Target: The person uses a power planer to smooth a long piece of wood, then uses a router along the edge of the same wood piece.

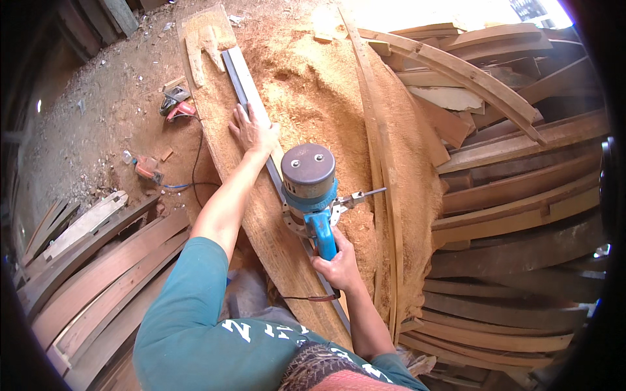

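My left hand [254, 133] grips a long straight pale strip [237, 75] with a dark grey side face, lying along a wide sawdust-covered plank [267, 247]. My right hand [334, 264] is closed around the blue handle of a router [309, 171]. The router has a dark round top and sits over the strip, a little below and right of my left hand. A metal guide rod [372, 193] sticks out to its right. The router's bit is hidden beneath its body.
Heaped sawdust [300, 85] lies beside the plank, with thin long boards [385, 195] along it. Curved timber is stacked right [495, 260] and lower left [104, 280]. Red power tools [180, 111] [149, 171] and cords lie on the dirt ground [104, 98] at the left.
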Tool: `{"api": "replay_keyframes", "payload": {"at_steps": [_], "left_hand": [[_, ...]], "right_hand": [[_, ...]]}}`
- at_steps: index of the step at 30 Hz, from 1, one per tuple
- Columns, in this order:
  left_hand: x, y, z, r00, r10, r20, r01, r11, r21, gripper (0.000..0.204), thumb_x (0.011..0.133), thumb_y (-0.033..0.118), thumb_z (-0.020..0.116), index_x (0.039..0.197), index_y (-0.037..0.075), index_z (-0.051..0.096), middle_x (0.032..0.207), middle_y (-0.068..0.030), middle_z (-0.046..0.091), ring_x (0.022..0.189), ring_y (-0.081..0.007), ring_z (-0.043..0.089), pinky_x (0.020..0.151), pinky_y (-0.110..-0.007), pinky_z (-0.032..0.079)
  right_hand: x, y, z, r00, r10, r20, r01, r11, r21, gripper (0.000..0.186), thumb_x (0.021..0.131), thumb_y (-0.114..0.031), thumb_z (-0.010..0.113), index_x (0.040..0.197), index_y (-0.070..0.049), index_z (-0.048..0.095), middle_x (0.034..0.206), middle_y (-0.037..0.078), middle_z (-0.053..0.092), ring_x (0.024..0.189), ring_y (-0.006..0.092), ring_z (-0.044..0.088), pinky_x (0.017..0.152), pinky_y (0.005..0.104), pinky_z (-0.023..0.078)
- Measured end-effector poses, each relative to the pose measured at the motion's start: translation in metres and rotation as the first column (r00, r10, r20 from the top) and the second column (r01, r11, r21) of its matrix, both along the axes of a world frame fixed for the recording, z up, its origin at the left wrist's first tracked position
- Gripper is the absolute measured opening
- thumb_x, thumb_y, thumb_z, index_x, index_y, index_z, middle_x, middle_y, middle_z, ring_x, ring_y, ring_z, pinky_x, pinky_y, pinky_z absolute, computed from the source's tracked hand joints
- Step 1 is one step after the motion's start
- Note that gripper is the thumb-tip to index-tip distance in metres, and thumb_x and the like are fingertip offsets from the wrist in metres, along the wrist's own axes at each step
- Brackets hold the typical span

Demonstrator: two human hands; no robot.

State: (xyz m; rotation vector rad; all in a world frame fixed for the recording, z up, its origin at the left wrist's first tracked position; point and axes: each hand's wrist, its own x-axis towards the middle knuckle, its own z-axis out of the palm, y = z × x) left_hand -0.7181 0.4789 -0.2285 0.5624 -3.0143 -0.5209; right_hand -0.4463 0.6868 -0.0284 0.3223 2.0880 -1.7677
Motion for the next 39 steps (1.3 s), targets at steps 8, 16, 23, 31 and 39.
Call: {"api": "replay_keyframes", "payload": {"at_steps": [8,16,23,31,39], "left_hand": [[-0.017,-0.002,0.011,0.999,-0.044,0.006,0.044,0.999,-0.025,0.104,0.084,0.054,0.074,0.166,0.004,0.032,0.172,-0.0283,0.024,0.163,-0.0367,0.018,0.131,-0.062,0.005],[-0.033,-0.075,-0.017,0.988,-0.116,0.104,0.121,0.992,-0.044,0.093,0.099,0.066,0.058,0.171,0.02,0.022,0.177,-0.0044,0.027,0.165,-0.0303,0.015,0.132,-0.06,0.003],[-0.052,-0.113,-0.029,0.976,-0.217,0.027,0.217,0.976,-0.004,0.101,0.091,0.071,0.068,0.17,0.021,0.029,0.179,0.0015,0.018,0.166,-0.0338,0.008,0.129,-0.067,0.0],[-0.062,-0.112,-0.015,0.929,-0.287,0.235,0.282,0.958,0.054,0.101,0.088,0.064,0.073,0.169,0.018,0.033,0.179,0.0001,0.019,0.165,-0.0367,0.01,0.129,-0.069,0.001],[-0.062,-0.109,0.002,0.9,-0.341,0.271,0.35,0.937,0.016,0.098,0.095,0.062,0.066,0.169,0.01,0.028,0.18,-0.0026,0.015,0.165,-0.0381,0.008,0.129,-0.067,0.001]], "right_hand": [[-0.004,0.015,-0.009,0.993,0.081,0.082,-0.08,0.997,-0.014,0.057,0.075,-0.009,0.075,0.13,-0.001,0.061,0.102,0.007,0.065,0.095,0.0169,0.063,0.088,0.0341,0.052],[0.026,0.012,-0.009,0.991,0.02,0.13,-0.039,0.989,0.145,0.05,0.084,-0.017,0.085,0.127,-0.003,0.064,0.088,0.0,0.066,0.078,0.0114,0.061,0.075,0.0307,0.053],[0.05,0.059,-0.066,0.964,0.203,0.174,-0.227,0.965,0.133,0.043,0.073,-0.005,0.075,0.115,-0.005,0.067,0.085,0.013,0.063,0.078,0.0219,0.065,0.077,0.0377,0.054],[0.009,0.047,-0.091,0.951,0.258,0.173,-0.273,0.959,0.073,0.059,0.074,-0.004,0.073,0.132,-0.007,0.065,0.093,0.012,0.067,0.083,0.0217,0.065,0.083,0.0367,0.055],[-0.038,0.033,-0.1,0.938,0.311,0.151,-0.318,0.947,0.03,0.06,0.076,-0.006,0.073,0.135,-0.01,0.064,0.094,0.011,0.069,0.086,0.0225,0.067,0.084,0.0383,0.055]]}}
